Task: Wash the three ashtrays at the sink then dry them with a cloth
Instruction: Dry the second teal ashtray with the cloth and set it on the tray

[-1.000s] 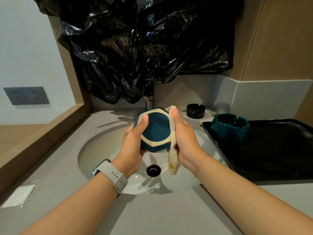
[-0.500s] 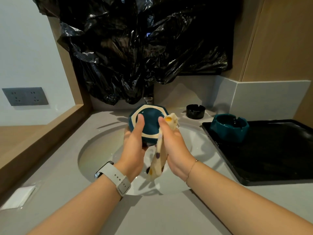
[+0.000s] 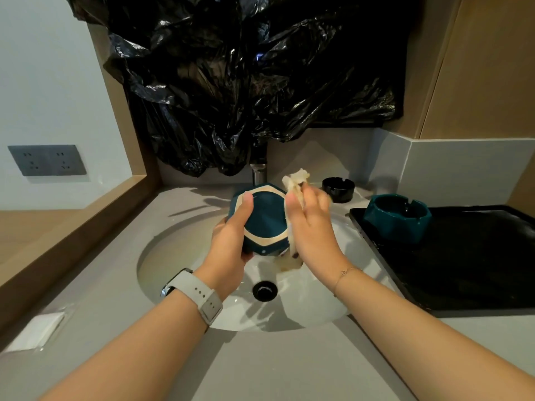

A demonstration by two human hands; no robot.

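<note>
At the centre of the frame, over the sink (image 3: pixel 162 256), my left hand (image 3: pixel 228 247) grips the teal ashtray (image 3: pixel 265 218) with its underside toward me. My right hand (image 3: pixel 309 227) presses the cloth (image 3: pixel 293 180) on its right side, fingers nearly straight. I judge this is drying; next I should turn it and wipe the inside.
</note>
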